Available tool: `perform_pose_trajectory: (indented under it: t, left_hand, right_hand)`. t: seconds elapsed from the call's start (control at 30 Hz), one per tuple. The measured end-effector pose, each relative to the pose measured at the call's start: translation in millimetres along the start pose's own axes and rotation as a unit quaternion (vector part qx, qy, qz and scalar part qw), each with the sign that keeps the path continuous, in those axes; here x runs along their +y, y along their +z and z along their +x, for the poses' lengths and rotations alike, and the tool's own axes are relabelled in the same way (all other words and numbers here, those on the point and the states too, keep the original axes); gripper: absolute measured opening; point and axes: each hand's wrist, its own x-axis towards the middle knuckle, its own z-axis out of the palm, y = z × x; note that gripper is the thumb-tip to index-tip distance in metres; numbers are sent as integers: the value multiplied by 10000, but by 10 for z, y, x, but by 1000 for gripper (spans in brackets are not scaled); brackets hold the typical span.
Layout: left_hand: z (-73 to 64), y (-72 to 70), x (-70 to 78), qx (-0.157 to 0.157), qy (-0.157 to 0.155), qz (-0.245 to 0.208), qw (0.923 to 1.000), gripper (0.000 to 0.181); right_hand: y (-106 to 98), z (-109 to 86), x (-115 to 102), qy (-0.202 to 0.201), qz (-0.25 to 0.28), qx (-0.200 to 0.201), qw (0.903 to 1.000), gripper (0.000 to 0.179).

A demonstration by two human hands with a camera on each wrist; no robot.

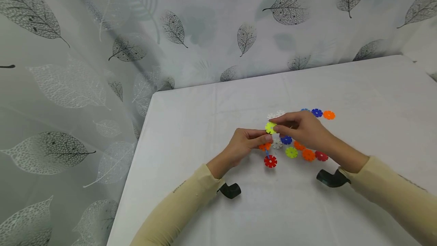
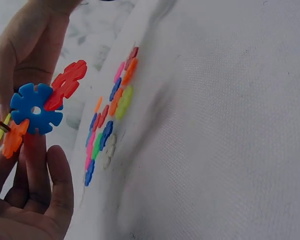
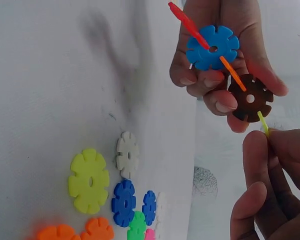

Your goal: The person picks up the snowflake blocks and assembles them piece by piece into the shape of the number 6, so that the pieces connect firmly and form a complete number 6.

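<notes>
Your R hand (image 1: 304,126) pinched a yellow disc (image 1: 269,128), fingertips nearly closed, its edge touching the brown disc's (image 3: 252,107) rim, just L, gripped w/ your L hand's (image 1: 243,143) fingers.

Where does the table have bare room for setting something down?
Bare table: between its left edge and the left sleeve; in front, between this and the right sleeve; right of the far orange disc. Crowded: around the right hand, among discs.
</notes>
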Motion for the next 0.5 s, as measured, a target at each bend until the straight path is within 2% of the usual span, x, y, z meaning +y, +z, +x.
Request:
perform_pose_trajectory:
  t: [0.3, 0.5]
  left_hand:
    - [-16, 17, -48, 104, 110, 294, 9995, 29]
    - [-28, 19, -53, 46, 228, 435, 9988, 29]
  right_hand:
    - [50, 15, 84, -401, -243, -105, 9988, 29]
    - [60, 8, 105, -463, -271, -146, 9985, 28]
